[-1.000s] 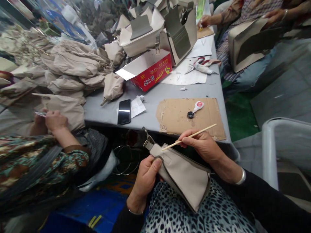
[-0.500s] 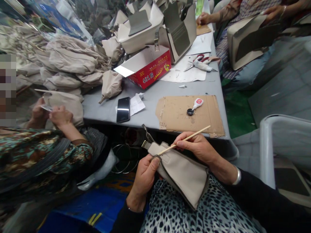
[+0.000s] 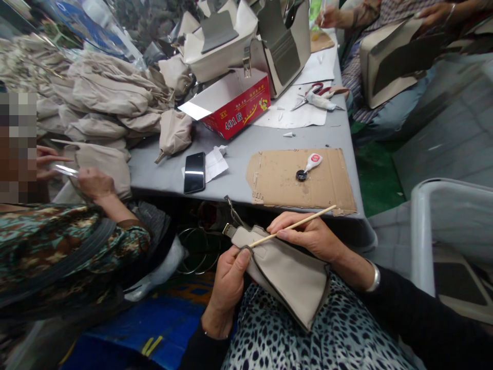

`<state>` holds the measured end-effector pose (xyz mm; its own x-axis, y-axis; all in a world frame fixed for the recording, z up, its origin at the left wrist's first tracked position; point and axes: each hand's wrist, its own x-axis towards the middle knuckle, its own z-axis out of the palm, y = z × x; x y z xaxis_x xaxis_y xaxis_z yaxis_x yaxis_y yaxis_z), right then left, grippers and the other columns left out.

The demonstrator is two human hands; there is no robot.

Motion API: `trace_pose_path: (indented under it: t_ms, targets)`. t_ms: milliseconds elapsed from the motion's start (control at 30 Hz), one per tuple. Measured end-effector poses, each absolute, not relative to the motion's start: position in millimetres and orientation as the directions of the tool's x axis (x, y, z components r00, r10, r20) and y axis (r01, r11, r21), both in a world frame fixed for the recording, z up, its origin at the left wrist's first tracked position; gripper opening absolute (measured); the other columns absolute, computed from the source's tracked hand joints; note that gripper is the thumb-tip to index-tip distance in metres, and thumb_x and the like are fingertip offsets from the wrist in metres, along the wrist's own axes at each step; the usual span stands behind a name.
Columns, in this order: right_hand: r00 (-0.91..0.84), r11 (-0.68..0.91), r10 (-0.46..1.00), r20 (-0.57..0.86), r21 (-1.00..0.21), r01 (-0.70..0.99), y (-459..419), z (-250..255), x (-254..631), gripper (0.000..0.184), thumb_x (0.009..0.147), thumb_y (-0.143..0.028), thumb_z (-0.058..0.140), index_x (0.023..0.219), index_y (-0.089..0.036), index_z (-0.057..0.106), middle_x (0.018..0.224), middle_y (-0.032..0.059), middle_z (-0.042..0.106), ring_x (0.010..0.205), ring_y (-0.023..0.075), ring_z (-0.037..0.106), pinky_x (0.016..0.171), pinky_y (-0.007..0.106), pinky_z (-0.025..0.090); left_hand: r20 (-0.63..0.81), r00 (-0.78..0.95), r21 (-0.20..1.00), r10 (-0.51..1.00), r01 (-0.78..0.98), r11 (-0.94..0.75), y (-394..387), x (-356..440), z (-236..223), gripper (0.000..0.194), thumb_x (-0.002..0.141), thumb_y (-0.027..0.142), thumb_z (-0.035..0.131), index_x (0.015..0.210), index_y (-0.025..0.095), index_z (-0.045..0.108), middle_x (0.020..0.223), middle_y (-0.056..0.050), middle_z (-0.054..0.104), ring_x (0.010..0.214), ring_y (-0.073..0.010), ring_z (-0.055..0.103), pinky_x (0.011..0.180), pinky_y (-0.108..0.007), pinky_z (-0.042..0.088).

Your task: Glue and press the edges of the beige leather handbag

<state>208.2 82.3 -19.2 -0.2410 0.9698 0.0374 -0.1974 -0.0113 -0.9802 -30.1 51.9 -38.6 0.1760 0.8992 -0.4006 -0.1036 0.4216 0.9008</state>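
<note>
Stick (image 3: 322, 212) — between right thumb (image 3: 295, 237) and fingers (image 3: 283, 220)

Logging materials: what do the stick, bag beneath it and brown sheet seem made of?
Stick: likely wood or bamboo, matte, from its pale colour. Bag: perhaps leather or imitation, from its smooth, faintly glossy face. Brown sheet: likely cardboard, matte, ragged-edged.

Left hand (image 3: 227, 275): fingertips hidden behind the bag (image 3: 288, 272)
Stick (image 3: 295, 224): lower tip too small to tell its exact contact
Bin (image 3: 421, 246): cut off by right edge
Cloth pile (image 3: 110, 85): blurred toward far left
Box (image 3: 246, 109): smaller lettering unreadable
</note>
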Motion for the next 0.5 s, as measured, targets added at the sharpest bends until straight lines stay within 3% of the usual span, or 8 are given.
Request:
trace_pose_path:
  t_ms: [367, 500]
  targets:
    - [-0.343, 0.124, 0.921, 0.184, -0.974, -0.188, 79.7, -18.9, 216.5, 0.013, 0.092, -0.025, 0.073, 0.100, -0.025, 0.083, 0.106, 0.0072, 0.077, 0.099, 0.0220, 0.071, 0.091, 0.037, 0.058, -0.391, 0.128, 0.903, 0.911, -0.140, 0.407, 50.6, -28.1, -39.9, 0.034, 0.088, 0.047, 0.073, 0.098, 0.014, 0.075, 0.078, -0.005, 0.071, 0.073, -0.0191, 0.062, 0.067, -0.024, 0.049]
    - [-0.384, 0.144, 0.901, 0.201, -0.975, -0.171, 76.5, -19.9, 219.0, 0.016, 0.094, -0.027, 0.070, 0.104, -0.026, 0.083, 0.109, 0.0078, 0.077, 0.102, 0.0227, 0.071, 0.094, 0.040, 0.058, -0.410, 0.079, 0.900, 0.909, -0.127, 0.417, 50.9, -27.6, -40.5, 0.037, 0.086, 0.048, 0.075, 0.097, 0.013, 0.075, 0.080, -0.006, 0.073, 0.070, -0.0202, 0.064, 0.066, -0.027, 0.050]
